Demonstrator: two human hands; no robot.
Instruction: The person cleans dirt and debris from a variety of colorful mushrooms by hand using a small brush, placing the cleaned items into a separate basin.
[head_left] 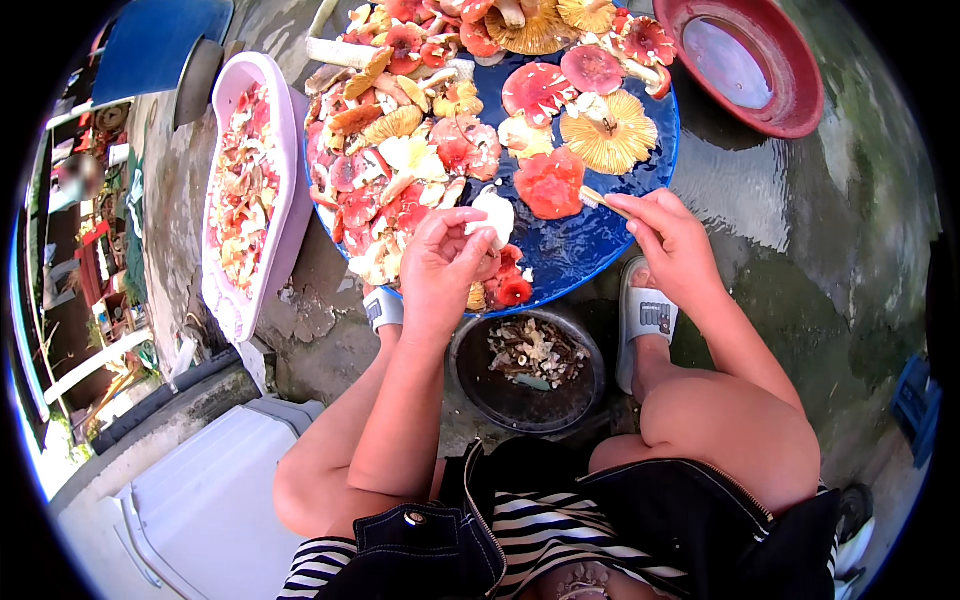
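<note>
Holds a white mushroom piece [494, 217] in the left grip [447, 255], clamped between thumb and fingers over the near part of the round blue desk [590, 262], with its long axis roughly away from the body and its free, rounded end pointing forward. Pinches a slim brush-like tool [592, 198] in the right grip [668, 238], closed on it, with its long axis slanting and its pale head pointing forward-left, just beside a flat red cap [549, 184]. Shows a dark bowl [495, 393] below the desk's near edge.
</note>
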